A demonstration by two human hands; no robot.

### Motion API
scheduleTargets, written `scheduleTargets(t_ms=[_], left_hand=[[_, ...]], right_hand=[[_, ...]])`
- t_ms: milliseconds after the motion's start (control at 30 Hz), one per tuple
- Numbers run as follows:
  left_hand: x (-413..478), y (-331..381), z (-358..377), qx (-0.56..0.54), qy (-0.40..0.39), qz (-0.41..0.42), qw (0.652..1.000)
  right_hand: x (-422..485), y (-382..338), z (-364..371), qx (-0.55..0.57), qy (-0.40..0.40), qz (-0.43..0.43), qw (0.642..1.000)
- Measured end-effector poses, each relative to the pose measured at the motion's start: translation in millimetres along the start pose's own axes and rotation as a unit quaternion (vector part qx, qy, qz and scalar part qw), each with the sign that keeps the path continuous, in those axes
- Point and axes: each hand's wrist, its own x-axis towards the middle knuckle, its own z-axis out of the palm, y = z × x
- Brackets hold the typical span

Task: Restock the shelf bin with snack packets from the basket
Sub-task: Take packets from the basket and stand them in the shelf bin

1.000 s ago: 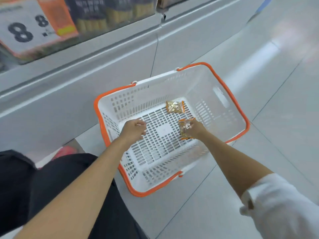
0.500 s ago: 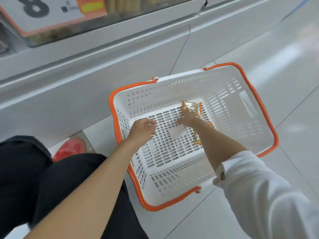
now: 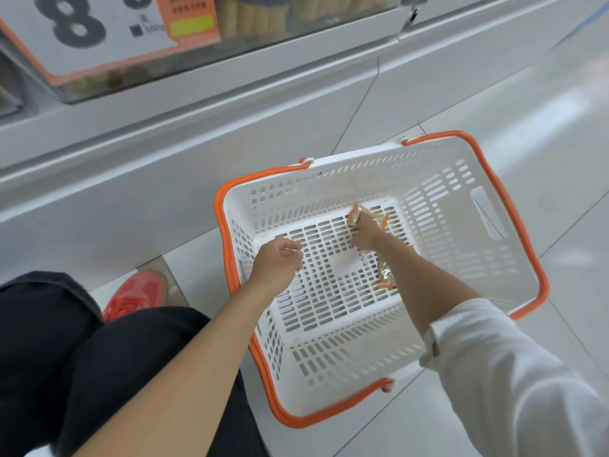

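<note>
Nearly done, I judge: two left in the basket [image 3: 356, 155]. The right hand [image 3: 365, 235] covers the far packet [image 3: 357, 214] at 1 o'clock, grip unclear; near packet [image 3: 386, 275] at 3 o'clock. The left hand [image 3: 275, 263] is loosely curled, empty.

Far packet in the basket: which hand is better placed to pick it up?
Right. The right hand touches the far packet; the left hand hovers apart, empty.

One basket [image 3: 541, 285]; two packets, far packet [image 3: 362, 212] and near packet [image 3: 385, 276]; two hands, left hand [image 3: 276, 262] and right hand [image 3: 367, 235]; one shoe [image 3: 136, 293]; one sign [image 3: 82, 34].
</note>
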Motion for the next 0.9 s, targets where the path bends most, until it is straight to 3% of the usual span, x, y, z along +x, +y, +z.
scheduleTargets(t_ms=[200, 300, 400, 533, 633, 900], left_hand=[[0.9, -2.6, 2.2, 0.026, -0.004, 0.002, 1.0], [1.3, -1.8, 3.0, 0.041, 0.001, 0.002, 0.999], [1.0, -2.7, 2.4, 0.05, 0.004, 0.0, 0.999], [0.3, -4.9, 2.4, 0.063, 0.003, 0.008, 0.998], [-1.8, -4.2, 2.2, 0.06, 0.003, 0.009, 0.998], [-4.8, 1.2, -0.7, 0.142, -0.033, 0.054, 0.988]], right_hand=[[-90.2, -22.1, 53.0, -0.121, -0.036, -0.147, 0.981], [-89.6, -18.3, 68.4, -0.088, 0.002, -0.191, 0.978], [-85.2, -21.4, 69.6, -0.025, 0.097, -0.092, 0.991], [-80.6, -26.3, 74.8, -0.058, 0.097, -0.016, 0.993], [-81.0, -32.6, 76.7, 0.056, 0.14, -0.022, 0.988], [-117.2, -41.9, 25.2, 0.231, 0.054, -0.104, 0.966]])
